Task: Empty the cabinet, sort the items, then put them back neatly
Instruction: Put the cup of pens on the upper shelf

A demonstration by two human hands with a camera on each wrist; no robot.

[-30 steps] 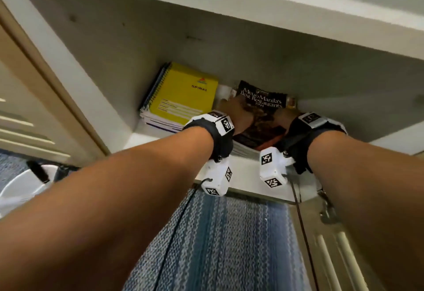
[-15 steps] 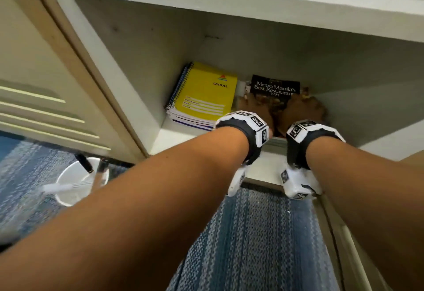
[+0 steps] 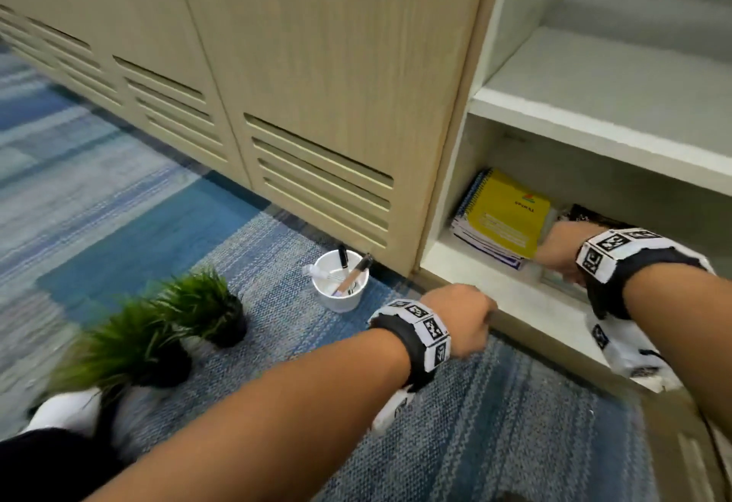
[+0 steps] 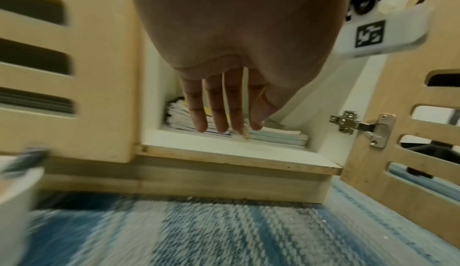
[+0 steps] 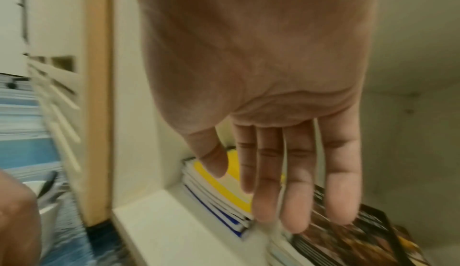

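The cabinet's bottom shelf [image 3: 491, 283] holds a stack of notebooks topped by a yellow spiral notebook [image 3: 505, 220]. To its right lies a pile of magazines with a dark-covered magazine [image 5: 348, 240] on top. My right hand [image 3: 558, 250] reaches into the shelf over that pile, fingers [image 5: 296, 201] straight, gripping nothing. My left hand [image 3: 467, 319] hovers outside the cabinet just before the shelf's front edge. Its fingers [image 4: 219, 105] are straight and empty in the left wrist view, pointing at the notebooks [image 4: 184, 118].
On the blue carpet to the left stand a white cup [image 3: 340, 291] of pens and two small potted fake plants [image 3: 198, 303]. Closed slatted cabinet doors [image 3: 317, 105] fill the left. The open door with its hinge [image 4: 358, 126] stands at the right. The upper shelf [image 3: 594, 105] is bare.
Both hands were on the dark magazine inside the shelf. My left hand has pulled back out to the shelf's front edge, and my view has swung left to take in the floor items.
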